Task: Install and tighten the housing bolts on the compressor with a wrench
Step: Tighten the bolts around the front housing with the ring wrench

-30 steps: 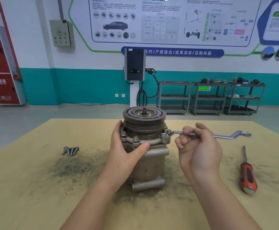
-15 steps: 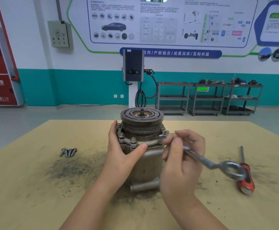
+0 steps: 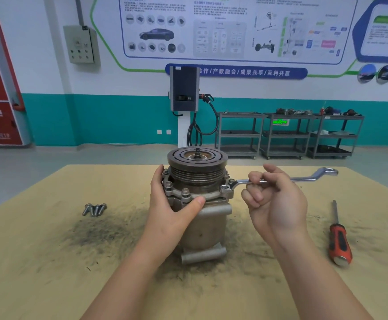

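1. Right hand [image 3: 278,202] w/ fingers curled round the wrench [image 3: 280,179] shank, near its compressor end; palm faces the camera
2. Wrench lies roughly level; ring end sits over a housing bolt [image 3: 225,187] on the flange's right side, far ring end sticks out to the right, clear of the table
3. Left hand [image 3: 172,204] wraps the compressor [image 3: 200,204] body from the left, fingers behind, thumb pressed across the front just under the flange
4. Compressor stands upright at table [image 3: 38,262] centre, pulley face up; more bolts [image 3: 185,191] seated round the flange, front & left
5. Four loose bolts [image 3: 94,209] lie in a bunch on the table, well left of the compressor
6. Red-handled screwdriver [image 3: 339,239] lies on the table at right, apart from both hands, tip pointing away
7. Dark grime smeared on the table around the compressor base
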Available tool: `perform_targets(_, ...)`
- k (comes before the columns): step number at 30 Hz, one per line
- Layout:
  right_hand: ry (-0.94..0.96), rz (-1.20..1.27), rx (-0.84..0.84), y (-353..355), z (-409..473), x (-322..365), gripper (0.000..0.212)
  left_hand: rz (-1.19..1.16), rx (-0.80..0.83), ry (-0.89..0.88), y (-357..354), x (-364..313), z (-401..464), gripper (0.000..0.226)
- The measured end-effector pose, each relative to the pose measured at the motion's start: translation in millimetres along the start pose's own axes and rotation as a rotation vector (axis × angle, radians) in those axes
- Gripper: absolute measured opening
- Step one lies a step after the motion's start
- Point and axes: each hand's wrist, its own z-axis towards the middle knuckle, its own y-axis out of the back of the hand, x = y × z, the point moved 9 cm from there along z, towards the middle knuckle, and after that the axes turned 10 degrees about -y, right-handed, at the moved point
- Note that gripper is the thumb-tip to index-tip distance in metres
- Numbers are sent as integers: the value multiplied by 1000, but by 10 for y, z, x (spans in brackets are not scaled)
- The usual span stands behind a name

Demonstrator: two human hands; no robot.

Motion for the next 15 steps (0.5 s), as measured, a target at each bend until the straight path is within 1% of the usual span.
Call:
perform_targets(2, 21, -19, 6, -1, -9, 11, 23, -2, 5, 6, -3, -7, -1, 98)
perform_targets(3, 74, -42, -2, -7, -44, 28, 23, 1, 10, 8, -5, -4, -1, 97)
perform_targets(6, 367, -181, -20, -93, -286, 101, 24, 24, 22, 8, -9, 8, 1, 93)
perform_targets(8, 568, -312, 59, -242, -512, 78, 22, 41, 20, 8, -2, 15, 4, 94)
perform_targets(10, 694, -522, 157, -417, -687, -7, 18, 54, 15, 3, 6, 13, 7, 95)
perform_targets(12, 744, -684, 221, -539, -749, -38, 18, 56, 7, 3, 18, 21, 9, 94)
perform_targets(13, 758, -696, 249, -574, -757, 0, 19, 56, 4, 5, 23, 29, 10, 94)
perform_targets(15, 764, -583, 251, -547, -738, 159, 23, 59, 3, 12, 32, 43, 10, 95)
